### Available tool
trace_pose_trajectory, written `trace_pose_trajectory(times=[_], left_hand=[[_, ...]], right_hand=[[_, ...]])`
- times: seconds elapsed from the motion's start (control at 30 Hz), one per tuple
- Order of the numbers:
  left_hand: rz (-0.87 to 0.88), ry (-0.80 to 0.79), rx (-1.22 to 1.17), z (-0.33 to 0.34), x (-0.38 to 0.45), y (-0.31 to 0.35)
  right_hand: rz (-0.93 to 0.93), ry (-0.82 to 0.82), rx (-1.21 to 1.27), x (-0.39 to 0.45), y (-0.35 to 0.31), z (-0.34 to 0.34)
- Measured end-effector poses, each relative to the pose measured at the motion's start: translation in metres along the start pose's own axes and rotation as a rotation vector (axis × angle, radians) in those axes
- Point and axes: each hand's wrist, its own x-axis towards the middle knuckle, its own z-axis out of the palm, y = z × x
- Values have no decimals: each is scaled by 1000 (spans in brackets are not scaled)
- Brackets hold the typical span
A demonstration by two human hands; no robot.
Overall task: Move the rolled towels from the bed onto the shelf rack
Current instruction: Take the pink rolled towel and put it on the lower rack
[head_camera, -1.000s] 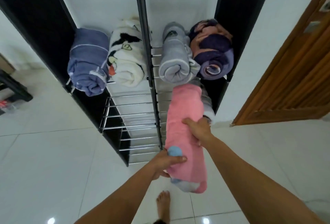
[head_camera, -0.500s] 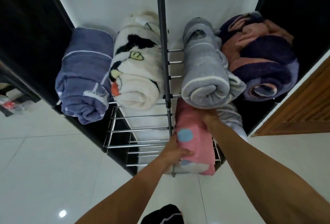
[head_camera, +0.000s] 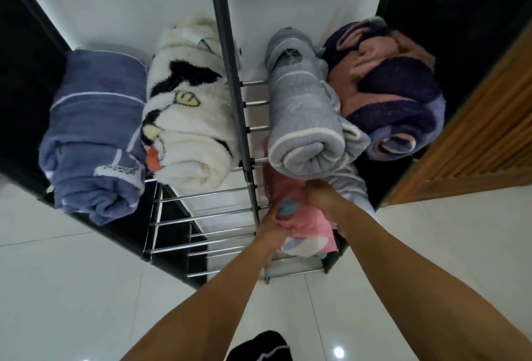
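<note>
Two hands grip one rolled pink towel (head_camera: pixel 305 217) on the metal-bar shelf rack (head_camera: pixel 201 214).
Left hand (head_camera: pixel 272 224) at 7 o'clock, right hand (head_camera: pixel 322 195) at 1 o'clock, both closed around it.

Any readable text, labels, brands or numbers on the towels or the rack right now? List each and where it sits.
None can be read.
Blue towel: the white lace-like band near its front end shows no legible letters.
White towel: cartoon picture only, no words.
Pink towel, held by both hands: a blue dot, no text.
Rack bars: no markings visible.
</note>
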Motion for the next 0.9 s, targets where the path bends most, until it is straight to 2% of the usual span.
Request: trace_pose_trajectory(times=[0.13, 0.23, 0.37, 0.47, 0.63, 0.73, 0.9], left_hand=[[14, 72, 77, 0, -29, 16], [9, 109, 250, 6, -50, 26], [19, 65, 402, 9, -65, 41], [89, 44, 475, 19, -85, 58], [208, -75, 583, 58, -142, 69], [302, -163, 748, 88, -180, 61], [369, -292, 874, 139, -237, 56]], right_hand=[[69, 14, 82, -26, 18, -23], [88, -25, 116, -53, 28, -40], [103, -63, 331, -88, 36, -57], [65, -79, 444, -120, 45, -74], [31, -18, 627, -192, 80, -108], [30, 37, 788, -235, 114, -130], [53, 208, 1023, -323, 179, -170]])
